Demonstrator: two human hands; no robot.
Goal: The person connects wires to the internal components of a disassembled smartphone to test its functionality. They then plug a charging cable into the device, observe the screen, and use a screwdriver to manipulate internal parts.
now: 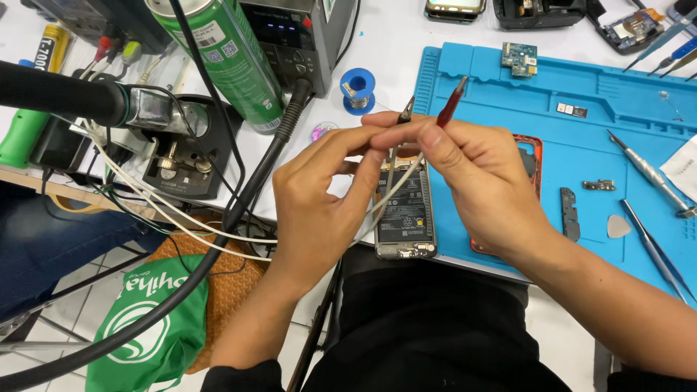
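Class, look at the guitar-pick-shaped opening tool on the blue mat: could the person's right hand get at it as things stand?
Probably yes. The pick lies bare on the blue mat, right of the right hand, with nothing between them. But that hand already grips a red-handled tool.

Matt blue rubbery mat (508,87), glossy green metal can (232,58)

Electronics repair workshop: blue repair mat (581,156), opened phone (405,214), solder spool (357,90), screwdrivers (650,174).
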